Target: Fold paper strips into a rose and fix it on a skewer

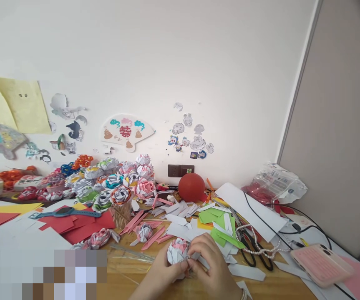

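Note:
Close to the table's front edge, a white-and-pink paper flower [177, 251] is held up between both hands. My left hand [162, 266] wraps round its left side and underside, the thumb pressed along the front. My right hand [209, 264] pinches at the flower's right side with thumb and forefinger, on what looks like a folded paper edge; the exact spot is partly hidden by the fingers. A smaller paper flower [144, 232] lies just behind, among folded pink paper strips [153, 238].
Many finished paper flowers [114, 179] heap up at the back left. A red ball [191, 187] rests by the wall. Black-handled scissors [255, 252], a bead string [269, 252], green paper pieces [217, 221] and a pink phone [320, 264] lie to the right. A blue watch [65, 211] sits on red paper.

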`<state>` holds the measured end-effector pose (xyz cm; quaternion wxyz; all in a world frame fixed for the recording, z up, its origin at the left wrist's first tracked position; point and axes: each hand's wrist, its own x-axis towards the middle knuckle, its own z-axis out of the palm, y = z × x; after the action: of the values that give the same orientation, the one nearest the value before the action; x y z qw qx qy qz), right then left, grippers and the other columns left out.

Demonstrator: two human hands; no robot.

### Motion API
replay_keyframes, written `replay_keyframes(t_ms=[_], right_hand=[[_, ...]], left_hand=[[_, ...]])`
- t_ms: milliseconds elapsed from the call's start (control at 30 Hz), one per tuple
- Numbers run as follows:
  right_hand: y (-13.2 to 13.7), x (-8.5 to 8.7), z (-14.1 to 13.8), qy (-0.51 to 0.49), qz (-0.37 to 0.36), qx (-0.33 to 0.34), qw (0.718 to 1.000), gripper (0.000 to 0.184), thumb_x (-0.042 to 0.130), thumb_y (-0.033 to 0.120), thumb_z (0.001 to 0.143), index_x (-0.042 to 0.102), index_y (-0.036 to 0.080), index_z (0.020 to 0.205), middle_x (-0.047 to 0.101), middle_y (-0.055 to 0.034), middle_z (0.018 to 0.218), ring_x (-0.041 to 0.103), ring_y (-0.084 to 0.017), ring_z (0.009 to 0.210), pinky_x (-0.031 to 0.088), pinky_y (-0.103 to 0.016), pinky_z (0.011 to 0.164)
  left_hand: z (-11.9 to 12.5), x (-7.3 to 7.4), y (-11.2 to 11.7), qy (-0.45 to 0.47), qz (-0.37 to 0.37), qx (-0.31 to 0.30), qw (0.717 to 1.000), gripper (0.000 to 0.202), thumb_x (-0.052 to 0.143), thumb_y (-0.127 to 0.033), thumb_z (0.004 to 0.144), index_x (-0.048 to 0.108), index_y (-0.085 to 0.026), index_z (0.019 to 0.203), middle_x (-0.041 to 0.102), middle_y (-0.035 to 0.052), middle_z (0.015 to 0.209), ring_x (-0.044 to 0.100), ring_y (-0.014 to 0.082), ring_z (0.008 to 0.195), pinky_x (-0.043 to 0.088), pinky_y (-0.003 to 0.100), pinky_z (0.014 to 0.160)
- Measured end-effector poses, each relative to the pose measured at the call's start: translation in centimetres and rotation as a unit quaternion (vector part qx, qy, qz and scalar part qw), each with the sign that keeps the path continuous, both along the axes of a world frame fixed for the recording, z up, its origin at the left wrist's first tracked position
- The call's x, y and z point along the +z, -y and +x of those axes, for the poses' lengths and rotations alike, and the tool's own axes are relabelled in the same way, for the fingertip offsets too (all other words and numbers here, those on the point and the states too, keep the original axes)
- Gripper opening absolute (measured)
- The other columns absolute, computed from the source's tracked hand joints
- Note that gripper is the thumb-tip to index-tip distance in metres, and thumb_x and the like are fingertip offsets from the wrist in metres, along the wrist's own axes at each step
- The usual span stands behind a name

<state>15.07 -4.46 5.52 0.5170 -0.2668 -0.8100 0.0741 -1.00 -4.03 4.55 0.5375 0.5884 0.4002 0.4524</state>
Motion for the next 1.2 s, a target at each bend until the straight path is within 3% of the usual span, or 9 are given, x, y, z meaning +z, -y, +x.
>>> replay_keyframes(t_ms=[133, 333, 433, 700, 1000, 1200], right_hand=[[-0.3, -0.4, 0.2, 0.026, 0.01, -0.016, 0.999, 0.009, 0.046, 0.019, 0.088, 0.054, 0.021, 0.086, 0.059, -0.0028, 0.08, 0.054, -0.017, 0.077, 0.046, -0.03, 0.069], [-0.4, -0.9, 0.1, 0.011, 0.067, -0.024, 0.997, 0.01, 0.045, 0.014, 0.088, 0.053, 0.02, 0.088, 0.059, -0.0028, 0.078, 0.054, -0.016, 0.074, 0.046, -0.029, 0.065], [-0.5, -0.6, 0.1, 0.004, 0.051, -0.015, 0.999, 0.007, 0.046, 0.018, 0.088, 0.053, 0.021, 0.086, 0.059, -0.0026, 0.078, 0.054, -0.017, 0.074, 0.046, -0.029, 0.065], [-0.5, -0.4, 0.1, 0.005, 0.027, -0.022, 0.999, 0.01, 0.046, 0.024, 0.09, 0.053, 0.021, 0.084, 0.059, -0.0016, 0.076, 0.054, -0.016, 0.073, 0.046, -0.028, 0.064], [-0.5, -0.7, 0.1, 0.05, 0.089, -0.039, 0.994, 0.011, 0.043, 0.014, 0.088, 0.052, 0.019, 0.084, 0.058, -0.0036, 0.076, 0.051, -0.017, 0.07, 0.044, -0.03, 0.061], [-0.2, -0.2, 0.4, 0.06, 0.072, -0.019, 0.995, 0.01, 0.044, 0.014, 0.087, 0.052, 0.019, 0.09, 0.06, -0.0041, 0.081, 0.054, -0.018, 0.075, 0.044, -0.03, 0.066]], left_hand=[[0.0, -0.2, -0.2, 0.012, -0.026, -0.02, 0.999, 0.047, 0.072, -0.055, 0.052, 0.054, -0.017, 0.072, 0.061, -0.0011, 0.055, 0.054, 0.015, 0.052, 0.041, 0.025, 0.055], [0.1, -1.6, -0.7, 0.026, -0.013, -0.027, 0.999, 0.051, 0.069, -0.061, 0.051, 0.054, -0.016, 0.07, 0.06, -0.0015, 0.053, 0.053, 0.0137, 0.05, 0.04, 0.025, 0.053], [0.1, -2.0, -0.9, 0.044, -0.009, -0.045, 0.998, 0.052, 0.069, -0.062, 0.052, 0.054, -0.016, 0.071, 0.059, -0.0013, 0.054, 0.052, 0.0131, 0.05, 0.039, 0.024, 0.052], [0.0, -0.1, 0.0, 0.068, -0.022, -0.075, 0.995, 0.046, 0.071, -0.056, 0.054, 0.055, -0.015, 0.069, 0.06, 0.0, 0.055, 0.052, 0.0128, 0.051, 0.039, 0.025, 0.057], [-0.2, -1.5, -0.8, 0.034, -0.031, -0.045, 0.998, 0.047, 0.072, -0.054, 0.051, 0.055, -0.016, 0.071, 0.06, -0.0016, 0.054, 0.052, 0.0137, 0.051, 0.04, 0.025, 0.054], [-0.1, 0.0, -0.1, -0.002, -0.038, -0.023, 0.999, 0.042, 0.072, -0.045, 0.052, 0.053, -0.016, 0.075, 0.061, -0.0014, 0.058, 0.052, 0.0142, 0.055, 0.039, 0.024, 0.055]])
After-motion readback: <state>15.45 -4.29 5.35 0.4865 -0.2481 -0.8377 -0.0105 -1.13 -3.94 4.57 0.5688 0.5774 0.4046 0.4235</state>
